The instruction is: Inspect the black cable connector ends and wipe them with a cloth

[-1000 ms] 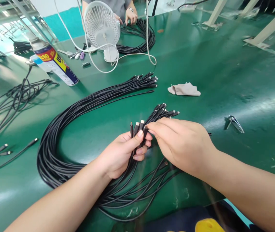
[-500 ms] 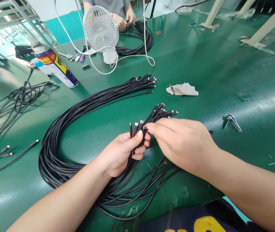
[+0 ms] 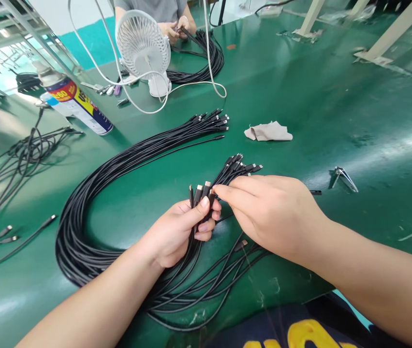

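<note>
Several black cables are gripped in my left hand [image 3: 191, 220], their connectors [image 3: 198, 194] with metal tips pointing up past the thumb. My right hand [image 3: 267, 208] is closed in a pinch, its fingertips at the metal tip of the rightmost connector; anything tiny between them is hidden. Just behind the hands, more connector ends [image 3: 240, 164] of the same kind lie bunched on the green table. A thick curved bundle of black cables [image 3: 79, 212] sweeps around to the left and under my left forearm. Loose cable lengths [image 3: 191, 299] spread out below my hands.
A crumpled pale cloth [image 3: 269, 131] and a metal nail clipper [image 3: 344, 180] lie to the right. Left are a spray can [image 3: 79, 104] and tangled cables [image 3: 28, 150]. A white fan [image 3: 144, 43] stands ahead; behind it a person's hands [image 3: 177, 30] hold another cable coil [image 3: 206, 63].
The whole view has shifted slightly, so things sit a little further left. Both hands keep nearly the same hold and pose. The person opposite has moved their hands slightly at the cables.
</note>
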`<state>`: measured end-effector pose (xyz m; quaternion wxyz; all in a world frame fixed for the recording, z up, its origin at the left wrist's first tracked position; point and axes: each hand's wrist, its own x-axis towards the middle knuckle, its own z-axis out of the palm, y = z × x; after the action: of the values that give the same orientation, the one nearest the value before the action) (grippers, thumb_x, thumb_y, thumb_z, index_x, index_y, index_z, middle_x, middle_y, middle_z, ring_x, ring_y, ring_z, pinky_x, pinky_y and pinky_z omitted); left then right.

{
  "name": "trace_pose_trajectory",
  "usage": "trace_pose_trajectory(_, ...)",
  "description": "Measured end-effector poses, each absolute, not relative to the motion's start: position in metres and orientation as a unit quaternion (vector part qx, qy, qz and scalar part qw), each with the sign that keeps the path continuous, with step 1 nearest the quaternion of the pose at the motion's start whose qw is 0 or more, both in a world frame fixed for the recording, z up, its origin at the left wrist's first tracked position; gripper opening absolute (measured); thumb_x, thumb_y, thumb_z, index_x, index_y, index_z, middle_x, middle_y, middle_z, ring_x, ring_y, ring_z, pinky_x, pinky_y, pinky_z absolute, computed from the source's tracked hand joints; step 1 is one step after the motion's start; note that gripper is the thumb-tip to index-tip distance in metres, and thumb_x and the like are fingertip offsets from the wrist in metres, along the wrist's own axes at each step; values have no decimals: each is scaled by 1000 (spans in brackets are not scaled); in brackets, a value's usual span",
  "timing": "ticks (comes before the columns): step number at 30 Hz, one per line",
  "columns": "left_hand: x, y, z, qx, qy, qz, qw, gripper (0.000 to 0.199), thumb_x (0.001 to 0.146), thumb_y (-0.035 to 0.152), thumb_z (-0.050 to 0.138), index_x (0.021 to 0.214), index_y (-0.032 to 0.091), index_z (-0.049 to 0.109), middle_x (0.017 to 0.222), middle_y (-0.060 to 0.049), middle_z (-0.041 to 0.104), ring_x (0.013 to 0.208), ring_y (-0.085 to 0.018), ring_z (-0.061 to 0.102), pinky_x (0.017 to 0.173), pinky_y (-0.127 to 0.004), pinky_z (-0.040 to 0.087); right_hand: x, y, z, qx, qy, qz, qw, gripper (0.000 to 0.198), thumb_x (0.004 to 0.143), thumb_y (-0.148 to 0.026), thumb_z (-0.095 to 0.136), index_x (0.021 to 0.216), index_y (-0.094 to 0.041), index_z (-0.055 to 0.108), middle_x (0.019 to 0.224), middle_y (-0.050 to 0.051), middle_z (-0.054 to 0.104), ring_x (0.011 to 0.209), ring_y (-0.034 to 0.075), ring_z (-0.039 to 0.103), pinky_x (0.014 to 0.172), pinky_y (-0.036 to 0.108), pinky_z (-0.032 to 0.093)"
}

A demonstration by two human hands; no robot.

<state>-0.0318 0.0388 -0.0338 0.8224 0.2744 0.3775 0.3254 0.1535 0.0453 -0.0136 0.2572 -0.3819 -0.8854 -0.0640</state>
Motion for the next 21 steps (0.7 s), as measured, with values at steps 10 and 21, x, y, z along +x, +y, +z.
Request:
trace_pose_trajectory(10,-31,39,-32,282,377,327,819,21,87,30,62,79,11,62,75,0,47,55,-4,33,47,-18,23,154,44,-12,-394,-884,-66,242,30,87,-9,47,101,-15,73,80,4,72,63,14,62,55,29,38)
trace_pose_trajectory(21,-30,38,-30,279,381,330,818,22,89,31,59,81,12,61,75,-1,48,53,-4,33,46,-18,23,153,44,-9,-400,-884,-51,236,26,84,-8,48,91,-15,71,80,5,71,60,14,61,54,28,40)
